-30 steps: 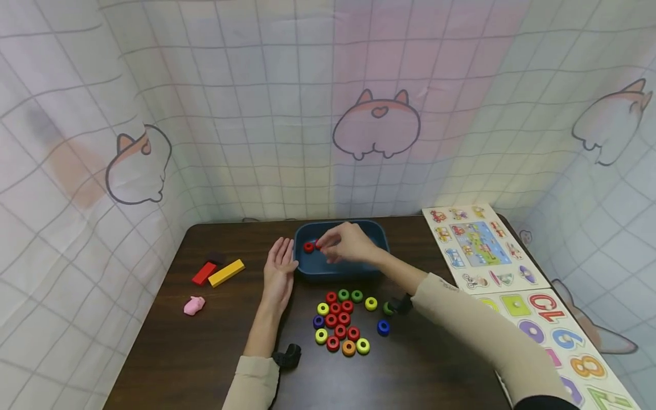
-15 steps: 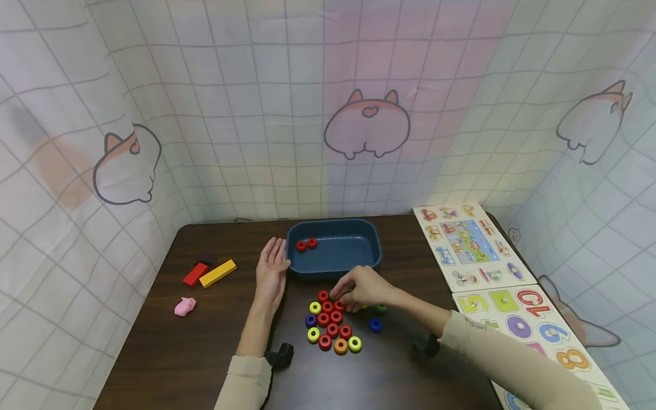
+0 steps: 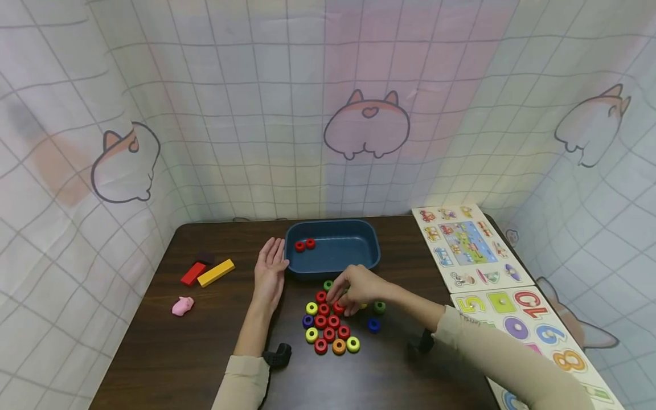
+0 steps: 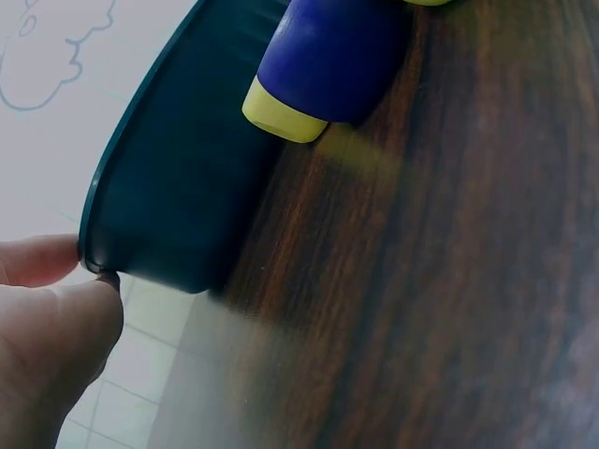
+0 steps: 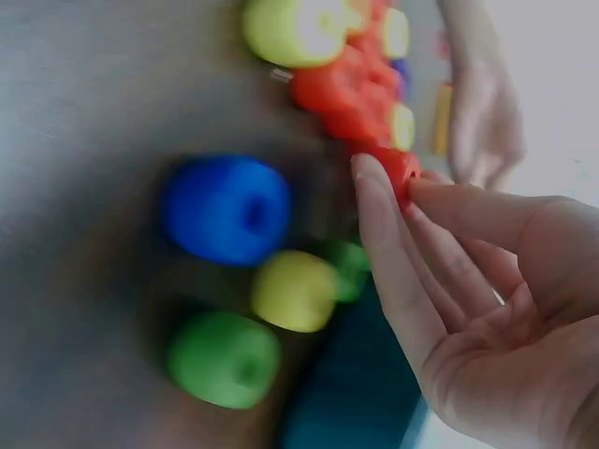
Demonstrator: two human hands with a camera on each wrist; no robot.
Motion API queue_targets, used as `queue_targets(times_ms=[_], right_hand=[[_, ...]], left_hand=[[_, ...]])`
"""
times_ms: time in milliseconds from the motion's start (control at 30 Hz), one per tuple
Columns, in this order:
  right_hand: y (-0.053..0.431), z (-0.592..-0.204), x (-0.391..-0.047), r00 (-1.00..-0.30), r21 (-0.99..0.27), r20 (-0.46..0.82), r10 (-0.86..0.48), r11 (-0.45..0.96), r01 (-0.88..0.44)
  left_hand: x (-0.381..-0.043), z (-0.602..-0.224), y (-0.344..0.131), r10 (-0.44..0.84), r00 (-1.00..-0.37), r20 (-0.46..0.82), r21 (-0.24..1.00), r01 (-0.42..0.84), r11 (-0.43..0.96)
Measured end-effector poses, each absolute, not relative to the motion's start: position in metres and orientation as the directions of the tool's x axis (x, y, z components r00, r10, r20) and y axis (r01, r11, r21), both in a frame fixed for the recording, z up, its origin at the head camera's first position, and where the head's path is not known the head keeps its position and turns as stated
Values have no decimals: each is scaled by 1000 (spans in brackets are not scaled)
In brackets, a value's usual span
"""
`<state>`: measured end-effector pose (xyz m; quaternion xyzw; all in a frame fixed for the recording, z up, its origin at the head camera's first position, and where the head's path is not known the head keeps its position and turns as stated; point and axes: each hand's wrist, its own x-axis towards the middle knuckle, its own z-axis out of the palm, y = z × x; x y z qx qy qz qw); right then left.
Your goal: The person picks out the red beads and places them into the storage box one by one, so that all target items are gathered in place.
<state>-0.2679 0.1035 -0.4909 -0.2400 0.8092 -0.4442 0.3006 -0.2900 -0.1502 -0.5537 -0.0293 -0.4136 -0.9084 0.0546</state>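
Observation:
My left hand (image 3: 269, 279) lies along the left side of a dark blue tray (image 3: 333, 275), fingers extended. Its thumb touches the rim, as the left wrist view (image 4: 103, 299) also shows. Two red ring beads (image 3: 304, 245) lie inside the tray at the left. In front of the tray my right hand (image 3: 363, 287) reaches into a cluster of ring beads. Between its thumb and index finger it pinches a red ring bead (image 5: 401, 173). Several red beads (image 3: 329, 333), yellow beads (image 3: 352, 344), an orange bead (image 3: 339, 347) and a purple-blue bead (image 3: 308, 321) surround it. A green bead (image 3: 328, 285) shows behind the fingers.
A blue bead (image 3: 374, 325) and a green bead (image 3: 379, 307) lie to the right of the cluster. Left on the table are a red block (image 3: 193, 274), a yellow block (image 3: 216, 273) and a pink pig figure (image 3: 182, 306). Puzzle boards (image 3: 468, 245) line the right edge.
My right hand has released a red bead in the tray, come back toward the bead cluster and taken hold of another red one. The left hand keeps its place by the tray.

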Motion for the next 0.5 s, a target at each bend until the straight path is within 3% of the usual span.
queue_targets(times_ms=[200, 500], right_hand=[[96, -457, -303, -687, -905, -287, -667, 425, -34], [75, -457, -369, -792, -896, -291, -537, 443, 29]], left_hand=[[-291, -552, -150, -76, -993, 85, 745, 114, -658], [-288, -549, -149, -61, -995, 74, 733, 95, -673]])
